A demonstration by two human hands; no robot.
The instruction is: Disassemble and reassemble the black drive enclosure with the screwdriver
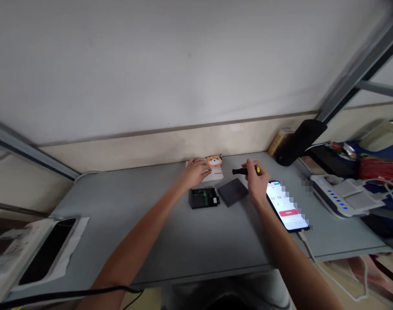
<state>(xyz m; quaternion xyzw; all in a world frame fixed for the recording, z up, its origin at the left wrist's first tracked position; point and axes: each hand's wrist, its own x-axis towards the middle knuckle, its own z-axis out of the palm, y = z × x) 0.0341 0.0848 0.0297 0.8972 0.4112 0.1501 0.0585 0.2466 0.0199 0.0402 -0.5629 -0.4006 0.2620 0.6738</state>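
My right hand is wrapped round a screwdriver with a black and yellow handle. Its thin shaft points left, level above the white paper. Beside the tip, my left hand rests over the paper with thumb and fingers drawn together; whatever they pinch is too small to make out. An orange animal-face item lies at the paper's back edge. Nearer me sits a black casing with a green circuit board showing. A flat dark grey cover lies to its right, under neither hand.
Right of my right forearm lies a lit phone with a timer, its cable plugged in. Farther right is a white power strip. A black cylinder leans by a small box. At left, a dark-screened device lies on paper.
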